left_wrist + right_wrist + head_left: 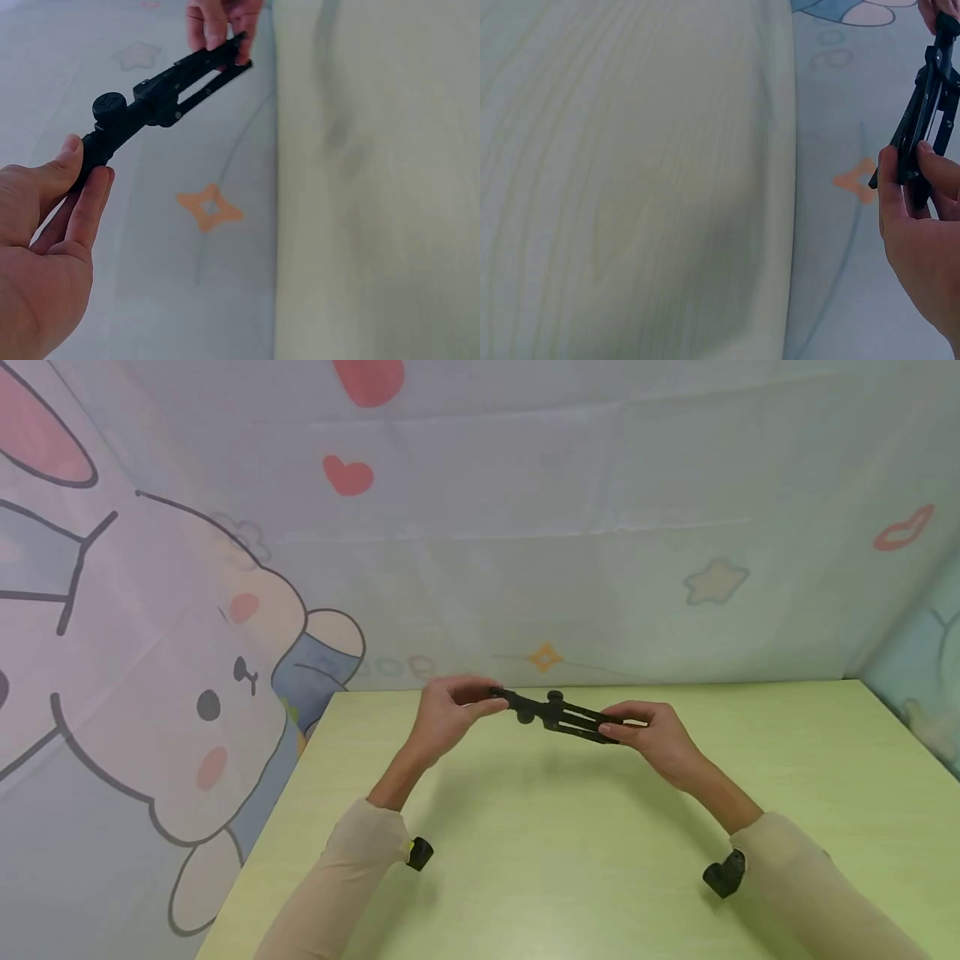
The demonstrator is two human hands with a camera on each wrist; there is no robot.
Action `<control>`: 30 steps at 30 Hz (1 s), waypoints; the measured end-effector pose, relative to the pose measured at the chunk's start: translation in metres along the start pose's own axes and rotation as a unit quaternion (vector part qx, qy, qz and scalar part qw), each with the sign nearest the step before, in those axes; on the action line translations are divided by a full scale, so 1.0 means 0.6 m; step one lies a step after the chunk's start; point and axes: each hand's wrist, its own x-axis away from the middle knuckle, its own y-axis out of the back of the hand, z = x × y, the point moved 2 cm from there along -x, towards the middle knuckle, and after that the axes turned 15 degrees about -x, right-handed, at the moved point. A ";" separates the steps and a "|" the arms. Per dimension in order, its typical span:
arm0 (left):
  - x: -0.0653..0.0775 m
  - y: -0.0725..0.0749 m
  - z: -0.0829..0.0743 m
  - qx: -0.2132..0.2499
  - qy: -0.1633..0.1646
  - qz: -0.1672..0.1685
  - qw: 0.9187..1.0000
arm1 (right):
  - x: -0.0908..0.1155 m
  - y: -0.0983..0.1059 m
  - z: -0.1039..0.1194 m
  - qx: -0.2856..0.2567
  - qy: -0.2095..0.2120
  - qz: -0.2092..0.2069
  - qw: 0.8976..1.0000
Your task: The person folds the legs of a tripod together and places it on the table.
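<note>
A small black tripod is held up above the table, tilted with its head end to the left and its legs to the right. My left hand pinches the head end between thumb and fingers. At the other end my right hand grips the leg tips. In the left wrist view, a round knob sticks out from the tripod's neck near my left thumb. The legs stand slightly apart from one another. In the right wrist view, the tripod legs run between my right thumb and fingers.
Below the hands lies a light yellow-green table with a wood-grain top. Behind it hangs a pale cloth backdrop printed with hearts, stars and a large cartoon rabbit. A small black camera sits at each wrist.
</note>
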 end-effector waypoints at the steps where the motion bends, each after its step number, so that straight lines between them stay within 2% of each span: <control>1: 0.001 -0.002 0.006 -0.005 0.008 0.006 1.000 | 0.000 0.004 0.003 0.007 0.002 -0.004 1.000; 7: 0.007 -0.020 0.036 -0.025 0.043 0.037 0.998 | 0.000 0.018 0.018 0.091 0.006 -0.022 0.996; 11: 0.008 -0.037 0.061 -0.063 0.050 0.058 0.995 | 0.001 0.022 0.026 0.168 0.001 -0.024 0.985; 15: 0.011 -0.054 0.083 -0.096 0.055 0.081 0.991 | 0.001 0.024 0.024 0.217 0.003 -0.007 0.976; 23: 0.013 -0.086 0.104 -0.161 0.029 0.126 0.978 | -0.001 0.030 -0.004 0.264 0.026 0.017 0.964; 30: 0.010 -0.110 0.114 -0.202 0.027 0.153 0.967 | -0.001 0.035 -0.026 0.302 0.033 0.031 0.952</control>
